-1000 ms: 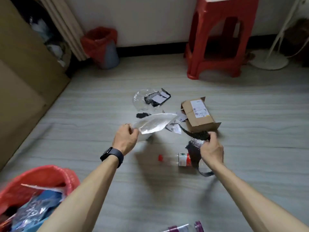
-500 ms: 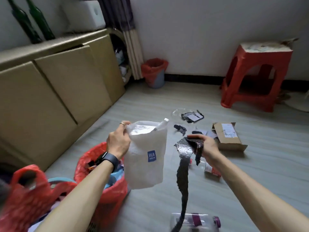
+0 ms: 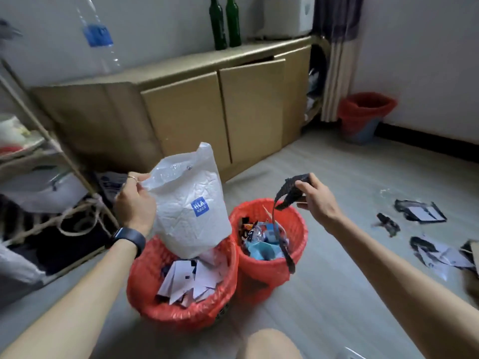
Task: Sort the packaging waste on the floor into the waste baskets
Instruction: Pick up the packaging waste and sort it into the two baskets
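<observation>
Below left hand (image 3: 134, 203) pinching it, crumpled white plastic bag (image 3: 191, 203) overhangs paper-filled red basket (image 3: 181, 314); right hand (image 3: 320, 199) fingers pinch black plastic strip (image 3: 295, 180), long tail may catch rim.

— What stands beyond the fingers (image 3: 131, 187) of the left hand (image 3: 134, 206)?
— A long tan cabinet (image 3: 207, 112) against the white wall (image 3: 155, 29), with two green bottles (image 3: 225, 22) on top.
— And past the fingers (image 3: 303, 189) of the right hand (image 3: 320, 202)?
— Pale grey plank floor (image 3: 363, 177), a striped curtain (image 3: 337, 73) and black skirting (image 3: 427, 145).

Shelf rack (image 3: 51, 141) left, cabinet (image 3: 186, 112) behind baskets (image 3: 181, 314)
</observation>
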A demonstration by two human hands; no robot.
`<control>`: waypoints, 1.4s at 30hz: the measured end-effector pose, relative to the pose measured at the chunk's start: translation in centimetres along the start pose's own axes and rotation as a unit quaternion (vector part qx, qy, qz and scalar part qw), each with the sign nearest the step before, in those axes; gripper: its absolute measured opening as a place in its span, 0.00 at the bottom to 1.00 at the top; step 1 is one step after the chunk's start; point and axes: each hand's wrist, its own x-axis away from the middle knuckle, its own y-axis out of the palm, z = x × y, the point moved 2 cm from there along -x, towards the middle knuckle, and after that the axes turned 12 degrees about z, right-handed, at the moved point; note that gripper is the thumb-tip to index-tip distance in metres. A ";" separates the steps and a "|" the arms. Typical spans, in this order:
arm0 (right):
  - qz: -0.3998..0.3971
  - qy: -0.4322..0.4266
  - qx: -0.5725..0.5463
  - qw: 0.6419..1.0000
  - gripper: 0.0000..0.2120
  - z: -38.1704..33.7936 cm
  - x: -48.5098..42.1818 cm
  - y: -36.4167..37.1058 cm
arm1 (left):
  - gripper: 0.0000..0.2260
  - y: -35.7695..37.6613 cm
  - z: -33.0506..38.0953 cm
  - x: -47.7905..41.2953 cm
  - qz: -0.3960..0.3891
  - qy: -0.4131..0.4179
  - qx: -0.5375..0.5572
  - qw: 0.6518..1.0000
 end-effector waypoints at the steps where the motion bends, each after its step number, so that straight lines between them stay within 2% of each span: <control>1: 0.027 -0.021 0.020 0.999 0.17 0.1 -0.5 1.0 | 0.14 -0.5 -1.0 -0.3 0.013 -0.004 0.000 1.000; 5: 0.123 -0.091 0.052 0.987 0.19 1.3 -1.3 4.7 | 0.15 -1.4 -4.1 0.4 0.047 -0.011 -0.003 0.999; 8: 0.187 -0.117 0.054 0.974 0.19 2.3 -0.9 6.1 | 0.14 -0.3 -4.1 1.2 0.048 -0.058 0.038 0.996; 10: 0.199 -0.140 0.065 0.968 0.18 3.5 -1.0 7.0 | 0.14 1.0 -3.8 1.4 0.051 -0.079 0.064 0.993; 13: 0.129 -0.143 0.146 0.970 0.19 7.4 -1.7 8.4 | 0.13 3.3 -3.4 1.4 0.037 -0.098 0.086 0.991; 15: 0.044 -0.145 0.268 0.951 0.21 10.4 -1.6 9.1 | 0.11 4.8 -2.8 1.6 0.031 -0.099 0.089 0.991; 16: 0.002 -0.152 0.355 0.923 0.19 11.9 -1.2 9.3 | 0.11 5.5 -2.5 1.7 0.030 -0.098 0.086 0.991; 18: -0.065 -0.161 0.529 0.831 0.14 14.8 -0.5 9.7 | 0.11 7.2 -2.0 2.1 0.023 -0.092 0.085 0.992; 19: -0.098 -0.145 0.587 0.790 0.15 16.0 -0.3 9.7 | 0.11 8.1 -1.9 2.2 0.018 -0.092 0.090 0.992; 20: -0.127 -0.122 0.620 0.765 0.19 17.1 -0.1 9.7 | 0.11 8.8 -1.8 2.4 0.013 -0.092 0.096 0.991; 24: -0.184 -0.061 0.644 0.740 0.27 18.1 -0.9 9.6 | 0.11 10.9 -0.7 2.9 -0.005 -0.105 0.118 0.987; 26: -0.185 -0.068 0.625 0.756 0.24 17.2 -1.4 9.6 | 0.11 11.5 -0.3 2.9 -0.010 -0.110 0.130 0.985; 30: -0.111 -0.110 0.494 0.856 0.16 13.0 -1.8 7.5 | 0.11 12.1 1.0 2.2 -0.029 -0.089 0.146 0.985; 33: -0.068 -0.125 0.397 0.907 0.18 9.3 -2.0 5.1 | 0.11 12.1 2.9 1.5 -0.049 -0.082 0.165 0.982; 37: 0.009 -0.062 0.229 0.972 0.29 3.9 -1.9 1.5 | 0.09 12.7 6.5 1.8 -0.142 -0.063 0.207 0.966; 39: -0.005 0.011 0.113 0.994 0.33 1.6 -1.2 -0.8 | 0.07 12.7 9.1 3.1 -0.198 -0.057 0.203 0.957; 41: -0.023 0.059 0.045 0.997 0.26 0.8 -0.6 -2.8 | 0.05 13.1 10.8 4.7 -0.241 -0.091 0.233 0.938; 42: -0.003 0.061 0.057 0.997 0.20 0.8 -0.2 -4.4 | 0.04 13.6 11.6 5.7 -0.261 -0.122 0.249 0.925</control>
